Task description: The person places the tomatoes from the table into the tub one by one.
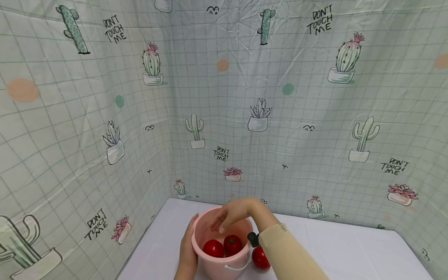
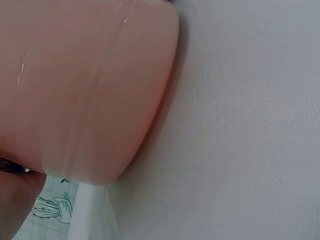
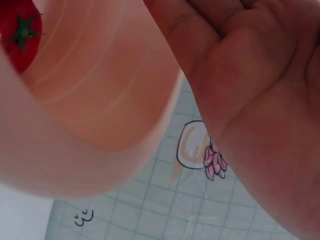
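Note:
A pink bucket with a white handle stands on the table. Inside it lie two red tomatoes, the left tomato and the right tomato; a green stem star marks one tomato in the right wrist view. My left hand rests along the bucket's left outer wall, its fingers reaching up to the rim. Over the bucket's mouth hangs my right hand, fingers loosely bent downward above the tomatoes, with nothing in them. Another tomato sits outside, right of the bucket, partly behind the right sleeve.
A white tabletop extends on both sides of the bucket. Behind and to the left hangs a gridded cloth printed with cacti. A dark wrist-worn device sits at the right wrist, beside the bucket's rim.

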`<state>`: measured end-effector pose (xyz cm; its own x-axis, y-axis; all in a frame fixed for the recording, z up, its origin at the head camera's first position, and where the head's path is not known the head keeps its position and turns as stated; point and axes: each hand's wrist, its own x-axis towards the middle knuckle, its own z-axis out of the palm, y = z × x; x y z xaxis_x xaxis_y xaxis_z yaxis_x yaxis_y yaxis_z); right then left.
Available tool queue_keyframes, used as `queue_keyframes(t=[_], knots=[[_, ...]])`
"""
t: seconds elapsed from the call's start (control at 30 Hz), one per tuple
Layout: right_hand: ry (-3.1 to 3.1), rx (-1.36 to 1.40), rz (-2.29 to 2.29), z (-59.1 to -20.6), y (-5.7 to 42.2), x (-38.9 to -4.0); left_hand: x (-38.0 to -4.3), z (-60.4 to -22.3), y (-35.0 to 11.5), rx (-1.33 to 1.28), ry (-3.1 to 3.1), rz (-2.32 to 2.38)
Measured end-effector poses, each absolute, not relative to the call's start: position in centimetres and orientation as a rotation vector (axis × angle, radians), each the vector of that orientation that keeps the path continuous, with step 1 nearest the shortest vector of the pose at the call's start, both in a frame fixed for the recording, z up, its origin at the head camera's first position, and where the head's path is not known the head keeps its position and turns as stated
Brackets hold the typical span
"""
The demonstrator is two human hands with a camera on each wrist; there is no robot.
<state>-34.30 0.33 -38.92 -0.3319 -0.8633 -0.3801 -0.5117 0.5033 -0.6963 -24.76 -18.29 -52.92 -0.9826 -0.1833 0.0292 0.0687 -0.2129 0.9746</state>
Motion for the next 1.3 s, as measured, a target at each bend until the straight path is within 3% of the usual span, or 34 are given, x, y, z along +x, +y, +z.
queue_keyframes(t=[0.8,1.3], knots=[[2.062,-1.079,-0.675,-39.4,3.5,-33.9,-24.8,-52.7,-18.1,0.187,-1.887,-2.313],[1.998,-1.040,-1.325,-43.3,11.3,-34.1,-24.6,-52.5,-18.2,0.161,-1.901,-2.292]])
